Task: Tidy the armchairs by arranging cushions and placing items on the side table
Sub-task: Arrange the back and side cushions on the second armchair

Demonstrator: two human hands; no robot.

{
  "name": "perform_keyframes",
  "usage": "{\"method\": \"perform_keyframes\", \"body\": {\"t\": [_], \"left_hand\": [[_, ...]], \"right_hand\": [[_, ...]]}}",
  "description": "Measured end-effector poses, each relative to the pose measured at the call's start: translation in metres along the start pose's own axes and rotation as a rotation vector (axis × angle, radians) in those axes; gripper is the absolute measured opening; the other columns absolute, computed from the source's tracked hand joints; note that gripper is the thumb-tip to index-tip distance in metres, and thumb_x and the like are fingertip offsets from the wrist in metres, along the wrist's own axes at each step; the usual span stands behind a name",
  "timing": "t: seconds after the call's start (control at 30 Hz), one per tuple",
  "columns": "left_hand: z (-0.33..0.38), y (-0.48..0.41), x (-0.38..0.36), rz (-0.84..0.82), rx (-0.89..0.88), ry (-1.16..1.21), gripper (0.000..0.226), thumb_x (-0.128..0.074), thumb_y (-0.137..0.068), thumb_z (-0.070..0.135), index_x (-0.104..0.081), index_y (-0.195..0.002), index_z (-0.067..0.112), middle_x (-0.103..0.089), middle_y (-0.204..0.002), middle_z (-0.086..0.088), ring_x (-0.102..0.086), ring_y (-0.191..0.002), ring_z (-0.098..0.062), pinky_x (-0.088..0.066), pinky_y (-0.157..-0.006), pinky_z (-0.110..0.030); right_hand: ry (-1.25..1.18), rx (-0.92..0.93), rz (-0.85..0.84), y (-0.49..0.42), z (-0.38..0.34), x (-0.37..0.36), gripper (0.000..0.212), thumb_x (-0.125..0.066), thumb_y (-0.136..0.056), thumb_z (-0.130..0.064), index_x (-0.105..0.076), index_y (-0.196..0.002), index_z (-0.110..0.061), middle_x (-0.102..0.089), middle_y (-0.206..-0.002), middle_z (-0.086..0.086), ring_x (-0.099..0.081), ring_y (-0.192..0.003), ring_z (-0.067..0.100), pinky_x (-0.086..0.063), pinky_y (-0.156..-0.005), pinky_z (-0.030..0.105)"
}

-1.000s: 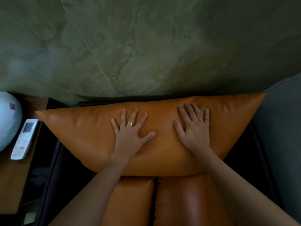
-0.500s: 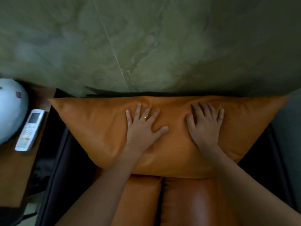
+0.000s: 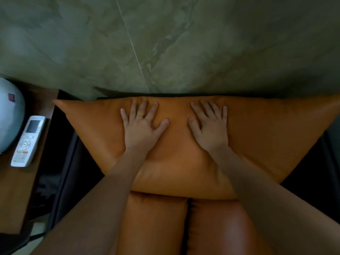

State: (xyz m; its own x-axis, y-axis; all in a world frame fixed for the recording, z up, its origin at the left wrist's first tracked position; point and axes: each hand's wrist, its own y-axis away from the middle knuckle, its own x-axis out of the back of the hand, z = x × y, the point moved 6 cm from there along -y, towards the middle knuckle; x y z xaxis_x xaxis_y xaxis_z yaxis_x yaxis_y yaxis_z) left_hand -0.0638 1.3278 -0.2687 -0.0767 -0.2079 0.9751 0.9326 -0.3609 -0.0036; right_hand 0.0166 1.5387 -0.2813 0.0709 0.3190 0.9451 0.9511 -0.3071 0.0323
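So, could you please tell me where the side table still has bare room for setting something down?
The side table is bare in front of the white remote, toward its near edge. Its far end is crowded: the remote lies beside a white rounded object.

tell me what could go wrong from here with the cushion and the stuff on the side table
1. Both the left hand and right hand lie flat and open on the orange cushion, gripping nothing; once they lift, it may slump forward onto the seat.
2. The cushion's left corner points toward the side table. A sideways push might nudge the white remote, which lies near the table's edge.
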Motion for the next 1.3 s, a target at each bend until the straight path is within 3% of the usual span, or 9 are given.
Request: {"method": "perform_keyframes", "body": {"t": [0.2,0.3,0.43,0.5,0.63,0.77,1.03,1.2,1.3], "left_hand": [[-0.005,0.007,0.012,-0.172,-0.026,-0.008,0.079,-0.024,-0.088,0.083,-0.029,-0.155,0.041,-0.026,-0.165,0.003,-0.013,-0.154,-0.024,0.003,-0.122,-0.058],[-0.036,0.017,0.035,-0.181,-0.034,-0.129,0.082,-0.013,-0.087,0.084,-0.024,-0.157,0.041,-0.028,-0.164,0.001,-0.017,-0.154,-0.022,0.002,-0.123,-0.057],[-0.087,0.032,0.063,-0.094,0.059,-0.190,0.084,-0.015,-0.086,0.087,-0.034,-0.153,0.040,-0.031,-0.163,-0.002,-0.016,-0.153,-0.027,0.001,-0.117,-0.067],[-0.093,0.036,0.064,-0.070,0.101,-0.152,0.079,-0.025,-0.086,0.086,-0.037,-0.150,0.042,-0.030,-0.163,-0.003,-0.011,-0.153,-0.029,0.002,-0.114,-0.071],[-0.093,0.039,0.058,-0.008,0.127,-0.090,0.076,-0.038,-0.085,0.084,-0.041,-0.148,0.041,-0.027,-0.163,-0.007,-0.005,-0.154,-0.034,0.002,-0.111,-0.075],[-0.099,0.027,0.048,-0.017,0.164,0.033,0.082,-0.039,-0.081,0.085,-0.039,-0.150,0.040,-0.023,-0.164,-0.005,-0.002,-0.155,-0.031,0.006,-0.113,-0.071],[-0.102,0.000,0.038,-0.179,0.198,0.062,0.089,-0.033,-0.078,0.091,-0.029,-0.154,0.044,-0.017,-0.167,0.000,-0.002,-0.155,-0.025,0.003,-0.119,-0.065],[-0.122,0.020,0.066,-0.074,0.203,0.034,0.092,-0.030,-0.076,0.092,-0.032,-0.153,0.044,-0.011,-0.168,-0.011,-0.005,-0.154,-0.034,-0.003,-0.119,-0.063],[-0.130,0.025,0.065,-0.047,0.238,0.028,0.088,-0.035,-0.075,0.091,-0.029,-0.152,0.049,-0.010,-0.168,-0.010,-0.003,-0.154,-0.033,0.001,-0.116,-0.068]], "right_hand": [[-0.013,0.024,-0.173,0.007,0.003,0.014,0.062,-0.024,-0.099,-0.062,-0.038,-0.154,-0.036,-0.034,-0.162,-0.003,-0.019,-0.153,0.020,0.005,-0.125,0.048],[0.087,0.067,-0.192,0.022,0.021,0.040,0.065,-0.019,-0.100,-0.061,-0.036,-0.156,-0.032,-0.035,-0.162,0.000,-0.021,-0.153,0.021,0.002,-0.125,0.045],[0.283,-0.073,-0.076,0.042,0.071,0.080,0.065,-0.021,-0.098,-0.064,-0.041,-0.152,-0.034,-0.037,-0.161,0.000,-0.018,-0.154,0.026,0.012,-0.120,0.060],[0.338,-0.187,0.023,0.054,0.095,0.097,0.064,-0.026,-0.097,-0.066,-0.044,-0.150,-0.034,-0.037,-0.161,0.003,-0.018,-0.153,0.030,0.007,-0.118,0.067],[0.306,-0.321,0.128,0.063,0.119,0.106,0.064,-0.035,-0.094,-0.069,-0.042,-0.149,-0.037,-0.025,-0.165,0.009,-0.009,-0.155,0.033,0.005,-0.113,0.073],[0.136,-0.558,0.268,0.054,0.143,0.101,0.070,-0.042,-0.090,-0.067,-0.038,-0.151,-0.032,-0.003,-0.169,0.015,0.004,-0.156,0.035,0.004,-0.115,0.074],[0.093,-0.565,0.139,0.028,0.151,0.096,0.070,-0.031,-0.092,-0.071,-0.034,-0.153,-0.036,-0.011,-0.168,0.015,-0.003,-0.156,0.032,0.006,-0.118,0.068],[0.098,-0.570,0.032,0.037,0.161,0.121,0.076,-0.027,-0.090,-0.078,-0.024,-0.156,-0.042,-0.001,-0.171,0.004,0.009,-0.156,0.022,0.011,-0.119,0.063],[0.109,-0.593,0.073,0.034,0.178,0.132,0.079,-0.031,-0.087,-0.080,-0.026,-0.156,-0.042,0.000,-0.171,0.003,0.011,-0.156,0.021,0.009,-0.118,0.063]]}}
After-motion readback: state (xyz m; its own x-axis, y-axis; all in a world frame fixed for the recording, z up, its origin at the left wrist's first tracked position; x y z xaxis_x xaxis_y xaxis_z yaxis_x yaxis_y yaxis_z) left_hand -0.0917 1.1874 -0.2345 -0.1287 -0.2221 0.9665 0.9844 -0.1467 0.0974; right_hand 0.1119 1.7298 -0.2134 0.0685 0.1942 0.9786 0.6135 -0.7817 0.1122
